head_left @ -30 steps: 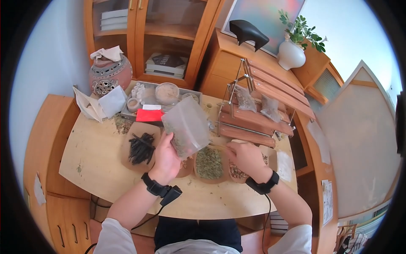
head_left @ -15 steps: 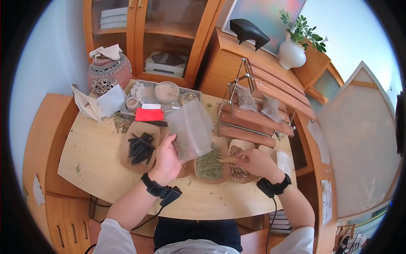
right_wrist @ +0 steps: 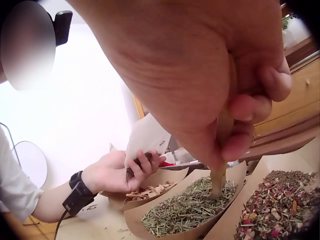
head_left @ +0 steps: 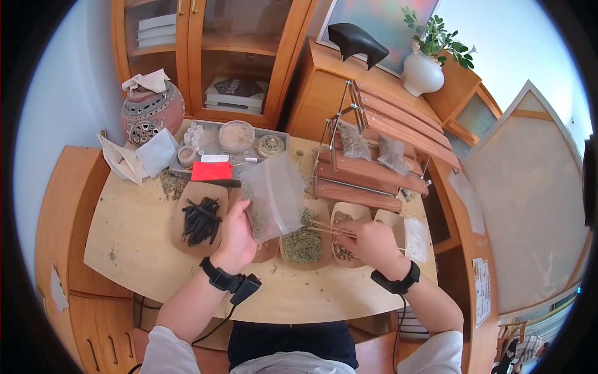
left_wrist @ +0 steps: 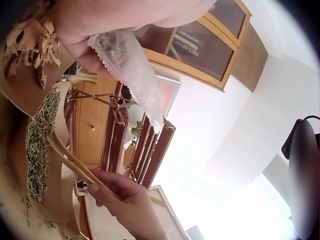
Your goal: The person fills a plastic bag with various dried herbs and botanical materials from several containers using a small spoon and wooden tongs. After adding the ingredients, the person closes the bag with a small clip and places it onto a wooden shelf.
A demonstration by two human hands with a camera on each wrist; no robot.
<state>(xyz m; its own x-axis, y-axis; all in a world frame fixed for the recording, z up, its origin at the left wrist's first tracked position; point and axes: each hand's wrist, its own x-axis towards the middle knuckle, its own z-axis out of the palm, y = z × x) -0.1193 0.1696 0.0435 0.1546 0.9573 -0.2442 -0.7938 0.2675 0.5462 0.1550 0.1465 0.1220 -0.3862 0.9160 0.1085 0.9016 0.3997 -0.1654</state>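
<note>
My left hand [head_left: 235,235] holds a translucent zip bag [head_left: 274,198] over the row of paper trays; dried plant bits show inside it. In my right hand [head_left: 375,248] I pinch wooden tongs [left_wrist: 75,162] that reach left, their tips at the dried green herb [head_left: 303,246]. That herb fills a brown paper tray [right_wrist: 134,220]. To its right stands a tray of mixed dried petals and bits [right_wrist: 277,210], partly under my right hand. Wood chips [right_wrist: 150,192] lie in the tray on its other side, mostly hidden by my left hand in the head view.
Black sticks [head_left: 200,223] fill the leftmost tray. Behind stand a grey tray [head_left: 215,176] with jars and a red packet [head_left: 212,171], and a slatted wooden rack [head_left: 361,187] holding small bags. A clear plastic bag [head_left: 416,239] lies at the right edge.
My right hand has lowered the tongs from beside the bag to the green herb, and their two prongs now show apart. The bag stays in my left hand, slightly lower. The head view has shifted a little.
</note>
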